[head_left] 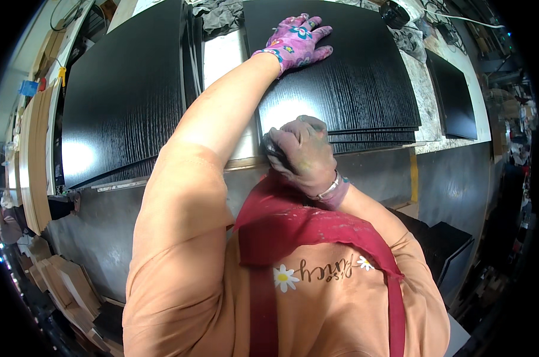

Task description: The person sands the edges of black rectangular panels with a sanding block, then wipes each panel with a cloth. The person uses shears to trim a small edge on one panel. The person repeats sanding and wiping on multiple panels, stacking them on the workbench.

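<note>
A purple flowered glove covers my left hand [297, 43], which lies with spread fingers on the top black wood-grain panel [346, 77]. That panel tops a stack whose layered edges show at the front. My right hand [305, 152], in a stained, dull purple glove with a bracelet or watch at the wrist, is closed at the stack's near edge, in front of my red apron [305, 220]. A dark bunched thing [274, 147] shows between its fingers; most of it is hidden, so its kind is unclear.
Another stack of black panels [126, 89] stands to the left, past a pale strip of bench. Grey crumpled rags [222, 16] lie at the back. A smaller black panel [451, 95] rests on the right. Wooden boards [36, 160] stand at far left.
</note>
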Demonstrator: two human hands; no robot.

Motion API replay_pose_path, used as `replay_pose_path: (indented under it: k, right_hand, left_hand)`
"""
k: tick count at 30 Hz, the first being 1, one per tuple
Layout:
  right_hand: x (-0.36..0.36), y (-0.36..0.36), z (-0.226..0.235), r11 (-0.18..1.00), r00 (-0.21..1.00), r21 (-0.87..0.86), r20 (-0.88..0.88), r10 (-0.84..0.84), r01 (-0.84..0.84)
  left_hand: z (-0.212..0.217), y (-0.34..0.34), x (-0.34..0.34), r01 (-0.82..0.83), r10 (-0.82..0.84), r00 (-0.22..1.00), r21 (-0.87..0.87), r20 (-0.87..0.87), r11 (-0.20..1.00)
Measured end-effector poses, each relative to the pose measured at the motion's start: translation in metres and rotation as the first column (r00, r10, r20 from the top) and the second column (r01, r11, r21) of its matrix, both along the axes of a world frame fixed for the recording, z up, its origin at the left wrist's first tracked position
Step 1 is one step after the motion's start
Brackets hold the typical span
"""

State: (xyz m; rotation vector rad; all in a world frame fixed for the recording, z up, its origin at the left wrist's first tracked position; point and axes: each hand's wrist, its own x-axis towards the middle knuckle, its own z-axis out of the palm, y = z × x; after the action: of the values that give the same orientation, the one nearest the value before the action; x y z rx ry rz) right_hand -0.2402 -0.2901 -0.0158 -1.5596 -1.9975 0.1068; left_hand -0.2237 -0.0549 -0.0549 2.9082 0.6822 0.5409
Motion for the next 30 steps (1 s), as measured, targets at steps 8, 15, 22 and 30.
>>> replay_pose_path:
  k: [8, 15, 22, 30]
  right_hand:
    - [0.032, -0.021, 0.001, 0.986, 0.986, 0.008, -0.005, -0.164, 0.164]
    - [0.117, -0.065, 0.005, 0.871, 0.878, 0.112, -0.044, -0.477, 0.479]
    - [0.202, -0.105, -0.007, 0.693, 0.693, 0.056, -0.140, -0.707, 0.718]
    - [0.305, -0.137, -0.023, 0.639, 0.308, -0.223, -0.730, -0.610, 0.736]
  left_hand:
    - [0.005, -0.005, 0.003, 0.014, -0.013, 0.999, 0.055, -0.029, 0.998]
    - [0.016, -0.006, 0.004, 0.005, 0.004, 0.990, 0.060, -0.141, 0.998]
    - [0.022, -0.006, 0.012, 0.031, -0.020, 0.979, 0.053, -0.202, 0.998]
    - [0.028, -0.011, 0.012, 0.026, -0.005, 0.973, 0.087, -0.231, 0.996]
